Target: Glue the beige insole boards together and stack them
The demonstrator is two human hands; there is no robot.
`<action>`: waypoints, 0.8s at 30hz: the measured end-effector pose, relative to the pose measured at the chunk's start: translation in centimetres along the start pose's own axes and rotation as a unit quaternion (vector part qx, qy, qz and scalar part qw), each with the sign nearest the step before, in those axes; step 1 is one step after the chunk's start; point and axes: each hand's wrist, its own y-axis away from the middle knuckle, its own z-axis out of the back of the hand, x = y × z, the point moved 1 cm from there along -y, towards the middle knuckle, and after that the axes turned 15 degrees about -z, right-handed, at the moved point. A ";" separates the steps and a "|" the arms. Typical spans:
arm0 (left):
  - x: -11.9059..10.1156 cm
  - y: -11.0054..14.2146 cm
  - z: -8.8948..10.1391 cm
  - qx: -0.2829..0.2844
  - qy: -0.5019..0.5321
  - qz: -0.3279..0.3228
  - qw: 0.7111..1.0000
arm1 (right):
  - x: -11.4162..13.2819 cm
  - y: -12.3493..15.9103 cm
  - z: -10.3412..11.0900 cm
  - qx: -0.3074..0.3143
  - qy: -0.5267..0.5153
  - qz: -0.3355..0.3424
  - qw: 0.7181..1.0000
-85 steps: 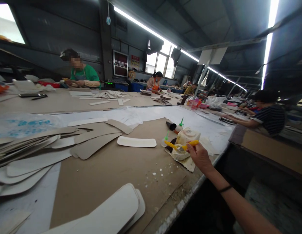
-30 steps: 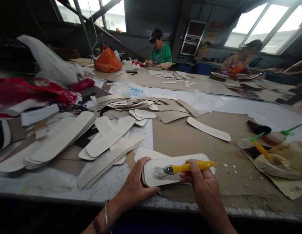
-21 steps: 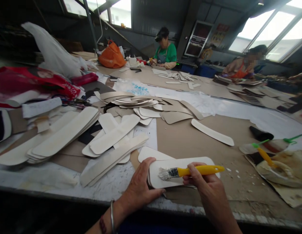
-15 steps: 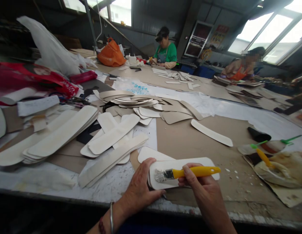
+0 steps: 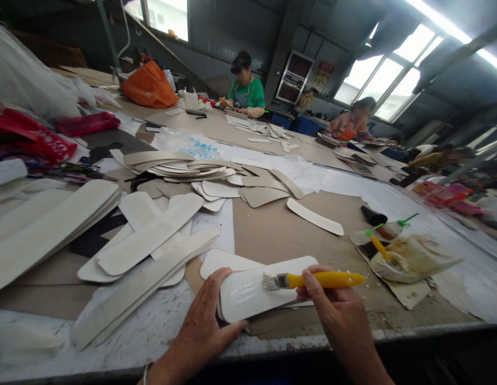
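My right hand (image 5: 332,299) grips a paintbrush (image 5: 332,279) with a yellow handle. Its whitish bristles rest on the upper face of a long white rounded strip (image 5: 248,299), near its middle. A wet shine shows on the strip's left part. My left hand (image 5: 206,310) clasps the strip's left end, fingers at the far edge and thumb at the near edge. Another white rounded piece (image 5: 222,262) sticks out from behind it. Close by on the left lie stacked pale strips (image 5: 147,283) and crossed white strips (image 5: 152,235).
A stained pot (image 5: 392,264) holding another yellow-handled tool stands at right, beside green-tipped bottles (image 5: 392,229) and a black cone (image 5: 373,215). One curved strip (image 5: 314,216) lies on the brown board (image 5: 268,235). Piled pieces (image 5: 192,168) and an orange bag (image 5: 150,85) are further back. Co-workers sit across the table.
The brush has slid rightward along the strip from near its left end to about its middle, leaving a shiny patch. The camera view has turned right.
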 end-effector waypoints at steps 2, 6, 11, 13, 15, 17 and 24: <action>0.2 0.1 -0.1 -0.005 -0.013 -0.010 1.000 | 0.0 0.4 -1.3 0.054 -0.026 -0.003 0.998; 0.8 0.4 -0.2 0.001 -0.044 -0.030 0.999 | -1.1 -0.8 -0.1 0.015 0.049 0.045 0.998; 1.1 0.4 -0.3 -0.002 -0.053 -0.040 0.998 | -2.3 -3.3 5.9 -0.151 0.205 0.123 0.959; 0.9 0.3 -0.3 -0.010 -0.045 -0.034 0.998 | -2.1 -3.6 7.2 -0.178 0.241 0.162 0.940; 0.6 0.3 -0.4 -0.022 -0.032 -0.019 0.999 | -1.8 -3.4 7.3 -0.185 0.268 0.221 0.919; 0.3 0.3 -0.5 -0.037 -0.018 -0.003 0.999 | -1.6 -2.9 6.2 -0.176 0.283 0.277 0.901; 0.8 0.6 -1.0 -0.045 -0.006 -0.001 0.999 | -1.5 2.4 -0.4 -0.042 0.134 0.318 0.938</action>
